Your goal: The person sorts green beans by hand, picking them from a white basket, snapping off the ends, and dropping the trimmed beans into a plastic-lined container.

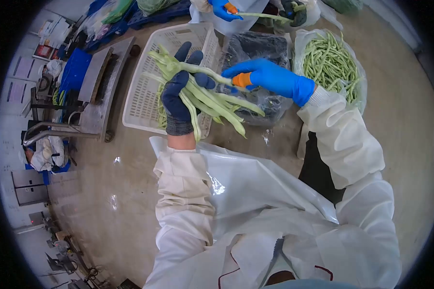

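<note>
My left hand [178, 98], in a dark knit glove, is closed around a bunch of long, flat green beans [210, 98] above a white perforated crate [139, 103]. The beans fan out to the right and downward from its fingers. My right hand [270, 79] wears a blue glove with orange covers on the thumb and a finger. Its fingertips pinch the end of one green bean [214, 73] that reaches across from the bunch. Whether a small tool is inside that pinch is hidden. Some beans show in the crate behind my left wrist.
A dark, plastic-lined container [255, 48] stands beside the crate. Right of it sits a clear bag [360, 91] full of cut bean pieces. Across from me, a co-worker's gloved hands [226, 9] hold a long bean. A metal cart [106, 86] stands at left.
</note>
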Motion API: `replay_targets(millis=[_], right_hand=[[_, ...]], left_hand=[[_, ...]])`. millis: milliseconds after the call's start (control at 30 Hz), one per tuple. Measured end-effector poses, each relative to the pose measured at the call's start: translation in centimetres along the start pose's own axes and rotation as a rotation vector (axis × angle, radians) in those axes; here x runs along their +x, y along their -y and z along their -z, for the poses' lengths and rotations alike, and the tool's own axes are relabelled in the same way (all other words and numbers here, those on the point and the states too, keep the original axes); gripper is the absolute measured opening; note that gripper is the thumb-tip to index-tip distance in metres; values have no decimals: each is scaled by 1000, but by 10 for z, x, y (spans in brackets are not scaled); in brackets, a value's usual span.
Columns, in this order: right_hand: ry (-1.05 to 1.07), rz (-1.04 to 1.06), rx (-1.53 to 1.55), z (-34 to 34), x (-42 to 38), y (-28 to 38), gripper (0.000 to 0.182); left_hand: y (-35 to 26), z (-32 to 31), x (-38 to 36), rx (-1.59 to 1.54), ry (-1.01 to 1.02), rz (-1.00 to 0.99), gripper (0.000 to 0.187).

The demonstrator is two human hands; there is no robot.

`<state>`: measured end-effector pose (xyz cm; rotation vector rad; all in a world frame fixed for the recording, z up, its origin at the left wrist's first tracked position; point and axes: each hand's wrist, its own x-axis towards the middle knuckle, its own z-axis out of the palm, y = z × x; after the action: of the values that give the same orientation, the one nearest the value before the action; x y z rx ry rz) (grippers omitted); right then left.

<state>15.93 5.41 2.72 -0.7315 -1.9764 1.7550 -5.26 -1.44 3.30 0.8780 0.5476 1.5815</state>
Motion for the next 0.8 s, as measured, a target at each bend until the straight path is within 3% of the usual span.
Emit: replay_targets(millis=[133, 267, 333, 500, 800], right_hand=[[-35, 33, -75, -4, -1, 3, 31], [-196, 33, 155, 7, -2, 6, 29], [-265, 48, 198, 12, -4, 8, 29], [-426, 38, 248, 22, -3, 1, 30], [-290, -32, 609, 7, -6, -8, 31]], left_hand=[[1, 16, 6, -45, 24, -19, 70], [-11, 31, 5, 125, -58, -102, 71], [-13, 27, 3, 121, -187, -113, 70], [-12, 32, 5, -24, -192, -144, 64], [10, 17, 4, 56, -198, -79, 58]])
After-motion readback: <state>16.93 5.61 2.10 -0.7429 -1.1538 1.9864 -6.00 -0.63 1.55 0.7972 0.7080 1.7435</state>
